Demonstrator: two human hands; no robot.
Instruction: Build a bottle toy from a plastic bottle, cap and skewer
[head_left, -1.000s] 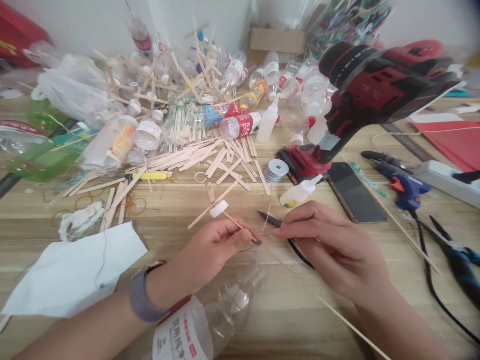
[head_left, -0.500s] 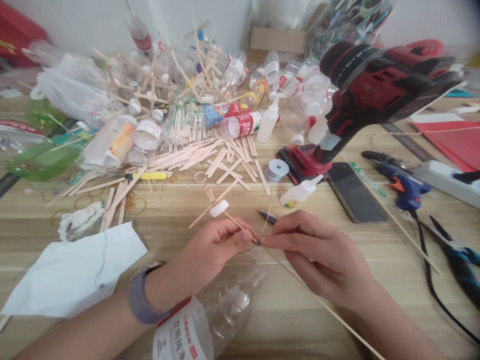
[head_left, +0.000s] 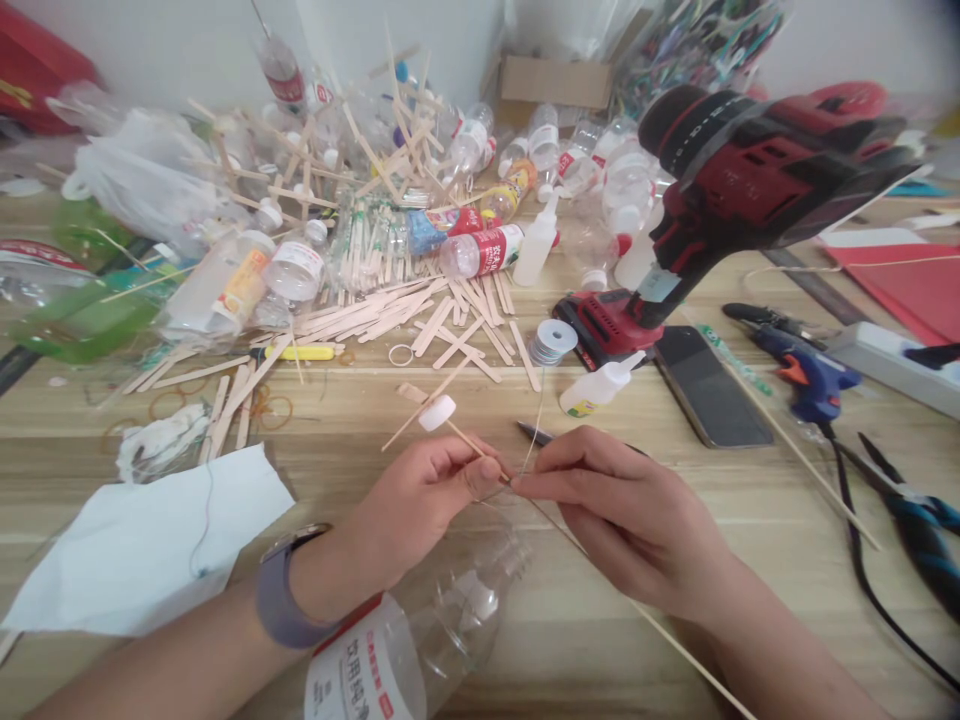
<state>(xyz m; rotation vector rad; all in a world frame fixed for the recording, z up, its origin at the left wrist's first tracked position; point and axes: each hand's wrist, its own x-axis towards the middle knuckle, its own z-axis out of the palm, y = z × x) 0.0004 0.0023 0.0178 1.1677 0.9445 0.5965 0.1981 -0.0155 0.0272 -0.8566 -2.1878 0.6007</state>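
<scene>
My left hand (head_left: pixel 431 500), with a watch on its wrist, pinches a thin wooden stick assembly (head_left: pixel 469 438) that has a white bottle cap (head_left: pixel 437 412) and a crossing stick near its far end. Close beside it, the closed fingertips of my right hand (head_left: pixel 622 500) meet at the joint and grip a thin thread (head_left: pixel 537 425). That thread runs up to a spool (head_left: pixel 553 342). From the joint a long thin stick (head_left: pixel 675 645) passes under my right hand toward the lower right. A clear plastic bottle (head_left: pixel 450 620) lies below both hands.
A red drill (head_left: pixel 750 180) stands at the right, near a phone (head_left: pixel 712 385), a glue gun (head_left: pixel 814 375) and pliers (head_left: pixel 915 525). A small glue bottle (head_left: pixel 600 385) lies beyond my right hand. Behind are loose sticks (head_left: pixel 375 315) and bottles. White paper (head_left: pixel 150 545) lies left.
My right hand has shifted slightly left, with its fingertips still at the joint. The stick assembly has turned a little, and its far wooden piece now lies flatter.
</scene>
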